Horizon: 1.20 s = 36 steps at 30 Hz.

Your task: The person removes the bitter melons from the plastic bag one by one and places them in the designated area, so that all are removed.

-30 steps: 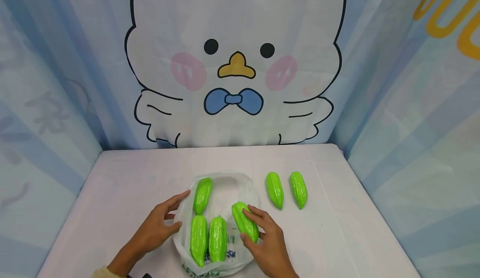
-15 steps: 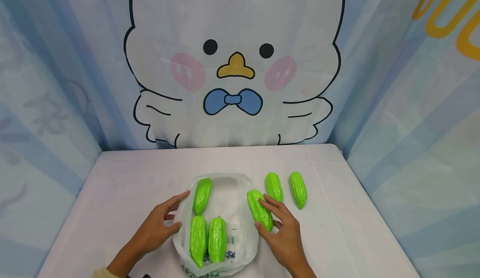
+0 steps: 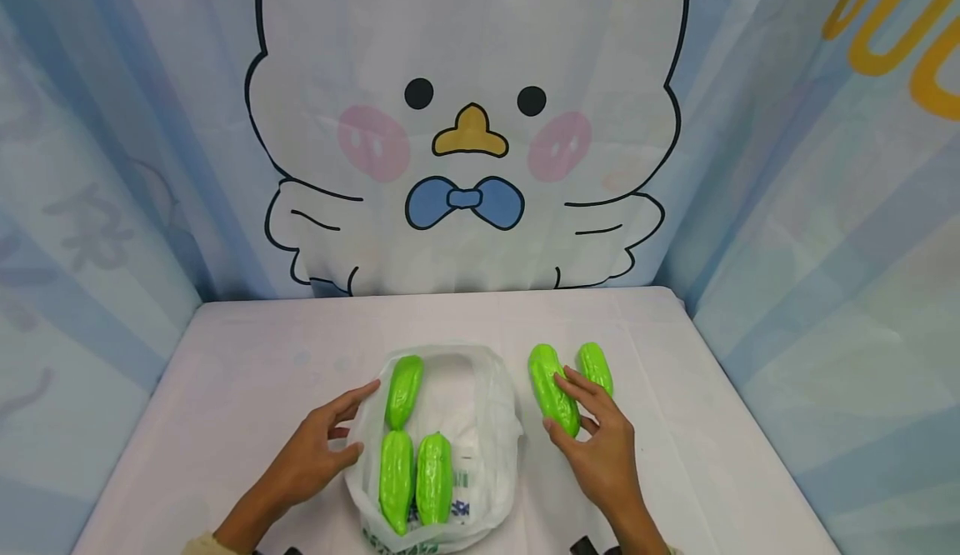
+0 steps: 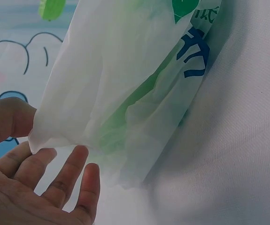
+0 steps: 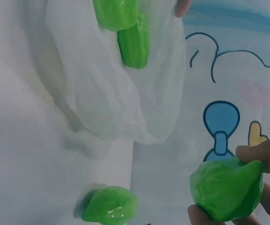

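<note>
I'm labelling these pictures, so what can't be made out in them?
Head view: lower end of the rightmost vegetable, behind the right hand.
Left wrist view: outline of the green shape, blurred by the bag.
Right wrist view: upper end of the top vegetable, cut off by the top edge.

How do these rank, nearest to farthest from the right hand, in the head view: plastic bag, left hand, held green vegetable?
1. Held green vegetable: in the right hand itself.
2. Plastic bag: left of that hand, between both hands.
3. Left hand: farthest, at the bag's left side.
</note>
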{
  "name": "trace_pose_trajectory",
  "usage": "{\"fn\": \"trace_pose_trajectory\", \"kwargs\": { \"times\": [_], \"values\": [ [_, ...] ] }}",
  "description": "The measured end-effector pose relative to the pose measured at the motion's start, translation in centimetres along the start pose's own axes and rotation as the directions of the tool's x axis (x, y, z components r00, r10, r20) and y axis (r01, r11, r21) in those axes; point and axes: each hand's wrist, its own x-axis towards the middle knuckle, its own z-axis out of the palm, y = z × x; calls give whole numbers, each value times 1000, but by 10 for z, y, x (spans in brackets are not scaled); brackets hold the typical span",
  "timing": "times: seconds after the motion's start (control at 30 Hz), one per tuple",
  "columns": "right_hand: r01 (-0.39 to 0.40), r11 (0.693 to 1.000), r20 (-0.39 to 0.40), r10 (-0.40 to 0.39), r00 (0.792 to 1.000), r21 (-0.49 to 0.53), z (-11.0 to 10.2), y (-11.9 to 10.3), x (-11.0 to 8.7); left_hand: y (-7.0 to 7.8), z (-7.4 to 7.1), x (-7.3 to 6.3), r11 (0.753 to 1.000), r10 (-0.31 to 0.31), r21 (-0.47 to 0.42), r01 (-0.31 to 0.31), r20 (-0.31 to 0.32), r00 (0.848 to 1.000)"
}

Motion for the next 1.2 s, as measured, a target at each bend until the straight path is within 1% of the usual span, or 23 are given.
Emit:
{"fn": "trace_pose_trajectory", "kwargs": {
  "times": [0.1, 0.2, 0.33, 0.47, 0.77, 1.03, 1.2],
  "values": [
    [7, 1000, -17, -7, 1000, -2, -7, 4, 5, 0, 0, 0, 1000, 4, -1, -4, 1, 1000],
    [-10, 1000, -27, 10, 1000, -3, -14, 7, 9, 0, 0, 1, 1000, 6, 2, -6, 1, 1000],
    [-50, 998, -51, 48, 998, -46, -23, 12, 16, 0, 0, 1, 1000, 1, 7, -1, 0, 1000],
    [-70, 992, -85, 61, 994, -104, -33, 19, 23, 0, 0, 0, 1000, -11, 5, 11, -1, 1000],
    [-131, 977, -131, 110, 985, -166, -56, 34, 35, 1, 1, 0, 1000, -31, 1, 31, -3, 1000],
    [-196, 963, -152, 170, 974, -184, -69, 51, 46, 1, 2, 2, 1000, -30, 6, 30, -8, 1000],
    [-219, 961, -152, 194, 969, -167, -74, 62, 52, 1, 2, 1, 999, -38, 11, 38, -10, 999]
  ]
}}
